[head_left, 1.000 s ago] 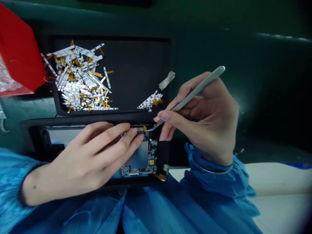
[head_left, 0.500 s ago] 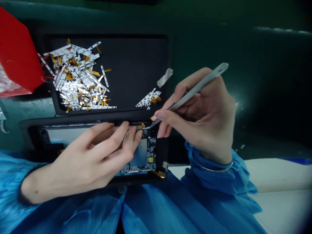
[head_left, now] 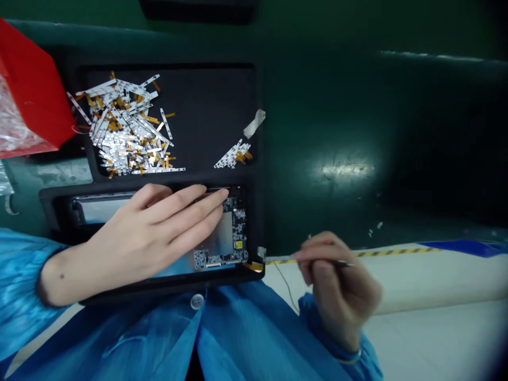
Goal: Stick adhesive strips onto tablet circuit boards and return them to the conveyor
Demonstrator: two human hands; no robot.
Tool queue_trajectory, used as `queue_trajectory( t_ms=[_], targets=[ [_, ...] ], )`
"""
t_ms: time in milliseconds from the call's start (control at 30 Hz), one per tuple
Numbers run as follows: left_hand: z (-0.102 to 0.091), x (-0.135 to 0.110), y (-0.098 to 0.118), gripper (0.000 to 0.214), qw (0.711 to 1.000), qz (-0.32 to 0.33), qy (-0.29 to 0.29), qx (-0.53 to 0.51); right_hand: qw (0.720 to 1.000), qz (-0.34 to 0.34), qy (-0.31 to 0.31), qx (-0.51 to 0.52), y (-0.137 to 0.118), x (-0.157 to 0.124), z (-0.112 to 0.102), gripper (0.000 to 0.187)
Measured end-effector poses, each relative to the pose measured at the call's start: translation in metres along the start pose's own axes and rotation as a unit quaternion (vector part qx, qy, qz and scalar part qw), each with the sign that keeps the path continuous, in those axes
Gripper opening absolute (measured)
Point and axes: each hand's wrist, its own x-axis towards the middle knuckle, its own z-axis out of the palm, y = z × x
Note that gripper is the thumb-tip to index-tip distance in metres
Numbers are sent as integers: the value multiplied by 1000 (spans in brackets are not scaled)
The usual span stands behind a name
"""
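My left hand (head_left: 170,225) lies with its fingers stretched out over the opened device, fingertips at its upper edge. Part of a circuit board (head_left: 220,235) with a yellow square shows to the right of my fingers. The device sits in a black tray (head_left: 254,222); its middle is hidden under my hand. My right hand (head_left: 341,286), slightly blurred, is closed around tweezers (head_left: 344,263), of which only a short dark piece shows. It hovers past the table's front edge, to the right of the tray and apart from it.
Behind stands a second black tray (head_left: 206,95) with a heap of white strips with orange tails (head_left: 130,127) and a smaller bunch (head_left: 234,154). A crumpled piece of tape (head_left: 254,124) lies at its right edge. A red box (head_left: 35,90) is at the left.
My right hand has moved away from the board, down and to the right, with the tweezers. My left fingers have flattened and straightened over the device.
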Motion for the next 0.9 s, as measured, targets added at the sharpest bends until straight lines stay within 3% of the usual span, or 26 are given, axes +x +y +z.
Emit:
queue_trajectory(
  t_ms=[67, 167, 367, 533, 667, 733, 900],
  targets=[
    [2, 0, -2, 36, 1000, -11, 10, -14, 999, 35, -21, -17, -2, -20, 5, 3],
    [2, 0, -5, 40, 1000, -3, 10, 5, 998, 54, 2, -24, -3, -36, 21, 15],
    [-2, -7, 2, 43, 995, 11, -13, 95, 993, -23, 108, -42, 0, -40, 44, 18],
    [-4, -5, 7, 35, 999, -15, -6, 32, 987, -56, 131, -69, -2, -39, 51, 19],
    [0, 14, 22, 11, 999, -4, 14, -35, 985, -83, 135, -72, -3, -41, 58, 18],
    [6, 24, 30, 10, 997, 5, 6, -71, 983, -100, 123, -89, -2, -42, 60, 15],
    [15, 36, 30, 13, 984, 1, -27, -176, 945, -232, 123, -196, 4, -41, 56, 17]
  ],
)
